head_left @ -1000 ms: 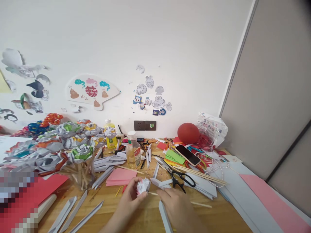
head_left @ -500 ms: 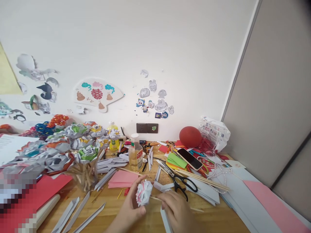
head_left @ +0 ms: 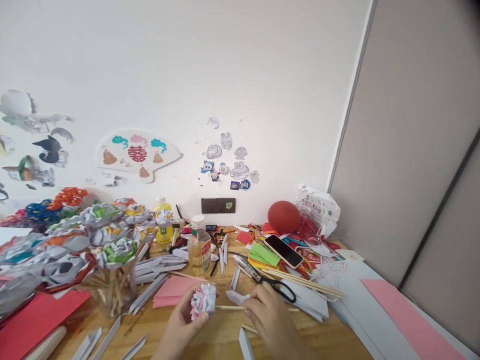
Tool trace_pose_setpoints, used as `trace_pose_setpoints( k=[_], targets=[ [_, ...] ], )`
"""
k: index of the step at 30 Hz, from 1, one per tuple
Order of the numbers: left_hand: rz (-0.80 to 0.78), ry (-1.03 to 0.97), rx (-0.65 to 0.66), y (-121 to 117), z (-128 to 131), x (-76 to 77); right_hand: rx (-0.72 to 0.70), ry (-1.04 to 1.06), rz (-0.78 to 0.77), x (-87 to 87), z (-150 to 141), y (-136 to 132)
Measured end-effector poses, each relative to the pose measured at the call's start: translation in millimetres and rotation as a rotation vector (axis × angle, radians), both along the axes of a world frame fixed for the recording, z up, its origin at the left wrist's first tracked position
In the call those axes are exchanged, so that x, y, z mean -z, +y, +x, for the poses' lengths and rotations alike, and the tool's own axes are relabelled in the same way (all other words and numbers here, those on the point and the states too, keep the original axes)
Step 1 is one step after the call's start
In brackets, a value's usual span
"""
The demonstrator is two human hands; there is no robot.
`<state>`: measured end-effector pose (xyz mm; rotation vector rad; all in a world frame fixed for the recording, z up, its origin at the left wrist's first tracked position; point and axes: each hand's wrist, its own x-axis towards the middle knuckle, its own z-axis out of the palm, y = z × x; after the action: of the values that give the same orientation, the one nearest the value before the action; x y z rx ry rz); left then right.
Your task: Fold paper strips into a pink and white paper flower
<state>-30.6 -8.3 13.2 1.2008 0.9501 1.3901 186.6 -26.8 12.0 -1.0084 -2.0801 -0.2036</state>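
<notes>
My left hand (head_left: 185, 320) is closed around a paper flower (head_left: 203, 301) of crumpled white petals with pink edges. A thin wooden stick (head_left: 230, 308) runs rightward from the flower. My right hand (head_left: 268, 315) is closed on this stick, its fingers bent and partly hidden by the back of the hand. The stick's far end shows beyond the hand. By the right fingertips lies a folded white paper strip (head_left: 237, 298); whether they touch it I cannot tell. Another white strip (head_left: 245, 344) lies below the right hand, beside a short length of stick (head_left: 249, 328).
Black-handled scissors (head_left: 275, 285), a phone (head_left: 284, 251) and skewers (head_left: 311, 284) lie right of centre. A glue bottle (head_left: 199, 245) stands behind pink paper (head_left: 174, 290). Finished paper flowers (head_left: 120, 250) crowd the left, some in a clear cup (head_left: 110, 290). A red balloon (head_left: 284, 216) rests by the wall.
The view has swung a little to the right, so things sit farther left. The flower has turned in my left hand, and more of the stick shows between my hands.
</notes>
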Motion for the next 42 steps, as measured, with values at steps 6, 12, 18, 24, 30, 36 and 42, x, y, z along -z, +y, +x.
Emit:
trace_pose_setpoints(
  k=[6,12,18,24,30,36,42],
  targets=[
    [-0.105,-0.196,-0.177,18,-10,6.7,0.210,-0.163,0.106,1.6,11,10],
    [-0.211,-0.325,-0.249,38,-26,4.2,0.509,-0.297,-0.159,0.2,41,32],
    [-0.286,-0.400,-0.200,39,-14,19.7,0.782,-0.339,-0.455,-6.2,87,41],
    [-0.343,-0.288,-0.048,27,3,19.0,0.783,-0.307,-0.532,-1.9,98,43],
    [-0.386,-0.207,0.097,8,15,14.5,0.685,-0.202,-0.534,3.1,105,48],
    [-0.402,-0.274,0.137,10,14,14.7,0.616,-0.122,-0.436,10.6,109,49],
    [-0.396,-0.307,0.182,13,11,18.9,0.547,-0.115,-0.266,9.8,110,49]
  ],
)
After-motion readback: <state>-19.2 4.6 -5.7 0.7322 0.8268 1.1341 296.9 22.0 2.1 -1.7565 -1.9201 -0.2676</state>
